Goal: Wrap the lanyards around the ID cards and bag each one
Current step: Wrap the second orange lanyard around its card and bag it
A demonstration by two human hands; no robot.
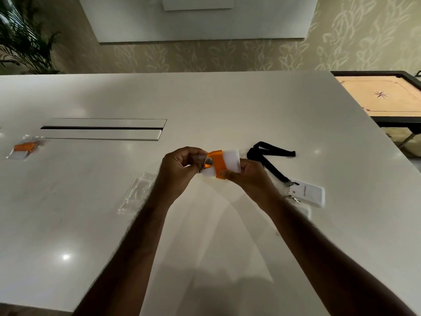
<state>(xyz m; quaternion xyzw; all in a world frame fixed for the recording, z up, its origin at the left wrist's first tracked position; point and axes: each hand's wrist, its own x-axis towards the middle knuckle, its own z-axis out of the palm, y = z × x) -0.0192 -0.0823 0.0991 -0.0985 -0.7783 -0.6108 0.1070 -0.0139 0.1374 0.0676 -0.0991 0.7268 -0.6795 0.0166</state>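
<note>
With orange lanyard (218,164) wound round card (230,161), both hands (180,166) (246,176) grasping it; wrapping nearly done; next, likely slide into empty bag (136,193) on desk (227,106).

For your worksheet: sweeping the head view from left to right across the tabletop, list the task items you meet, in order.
Bagged orange-lanyard card → empty clear bag → left hand → orange-wrapped card → black lanyard → white ID card.

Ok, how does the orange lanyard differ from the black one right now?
The orange lanyard is wound around a white card held in both hands; the black lanyard lies loose on the table, trailing from its card. Both attach to white cards.
</note>
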